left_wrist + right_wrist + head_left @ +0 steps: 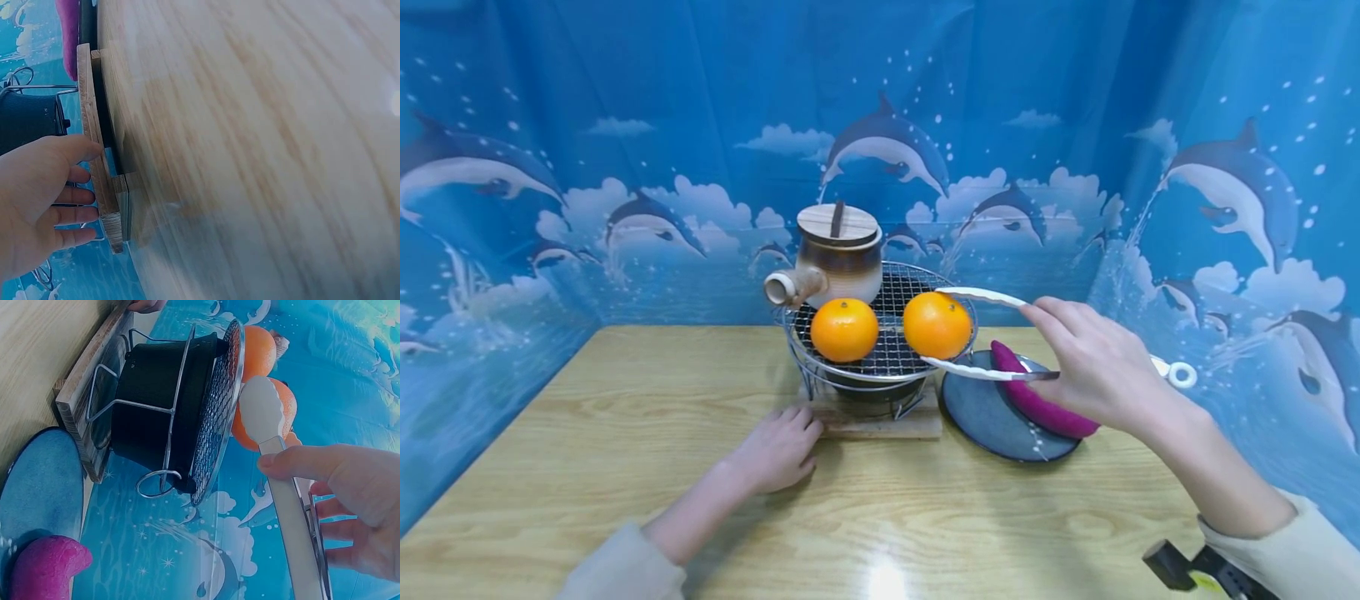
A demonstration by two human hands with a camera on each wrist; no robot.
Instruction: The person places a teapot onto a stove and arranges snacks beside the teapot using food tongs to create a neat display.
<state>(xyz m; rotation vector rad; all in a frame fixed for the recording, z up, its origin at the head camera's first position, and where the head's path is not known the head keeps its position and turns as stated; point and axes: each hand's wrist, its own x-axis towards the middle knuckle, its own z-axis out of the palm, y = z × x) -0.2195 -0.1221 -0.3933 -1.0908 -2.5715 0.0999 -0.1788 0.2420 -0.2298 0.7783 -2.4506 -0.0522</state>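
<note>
One round orange fruit [844,331] is already sitting free on the black wire-mesh grill [895,286]; a second orange fruit [937,326] there is not yet standing clear of the white-tipped metal tongs [985,373] that the right hand [1093,358] is grasping in its fingers. The left hand [781,447] is resting relaxed fingers against the brown wooden board [887,428], and a long purple sweet potato [1047,406] is lying untouched on the blue-grey plate [981,412]

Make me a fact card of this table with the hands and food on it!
Right hand: holds tongs, tips either side of the right orange
Left hand: at the left end of the wooden board
On the grill: pot, lid on; left orange
On the plate: purple sweet potato
Behind: blue dolphin curtain
</note>
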